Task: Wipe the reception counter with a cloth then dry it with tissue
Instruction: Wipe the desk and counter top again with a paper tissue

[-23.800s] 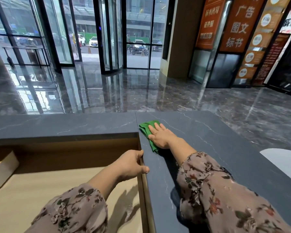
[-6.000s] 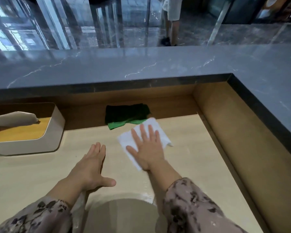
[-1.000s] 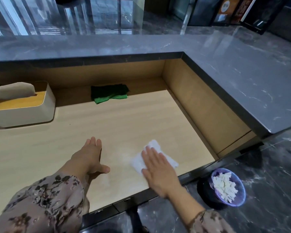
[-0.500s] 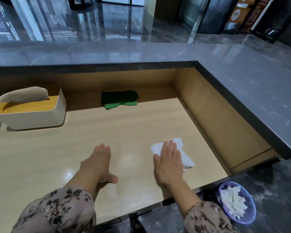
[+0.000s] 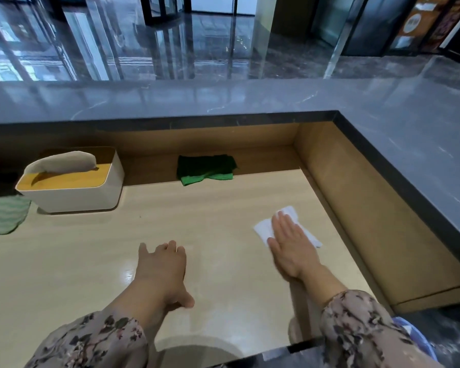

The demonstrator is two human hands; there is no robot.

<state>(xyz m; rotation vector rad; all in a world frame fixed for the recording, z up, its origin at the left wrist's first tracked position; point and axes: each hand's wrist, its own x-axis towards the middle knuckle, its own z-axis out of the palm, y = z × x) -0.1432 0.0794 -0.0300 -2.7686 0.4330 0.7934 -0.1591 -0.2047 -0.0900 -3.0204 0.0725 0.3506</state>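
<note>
My right hand (image 5: 292, 245) lies flat with straight fingers on a white tissue (image 5: 263, 229), pressing it to the pale wooden desk surface (image 5: 210, 213) near the right wall of the recess. My left hand (image 5: 162, 269) rests flat and open on the same surface, to the left, holding nothing. The folded green cloth (image 5: 206, 170) lies at the back of the desk, under the overhang of the grey marble counter top (image 5: 383, 107).
A white tissue box (image 5: 72, 187) with a wooden lid and a tissue sticking out stands at the back left. A striped light-green cloth (image 5: 3, 215) lies at the far left edge. A purple bin (image 5: 420, 338) shows at the lower right, behind my sleeve.
My right hand has slid the tissue away from me and to the right, toward the recess wall. My left hand stays flat on the desk.
</note>
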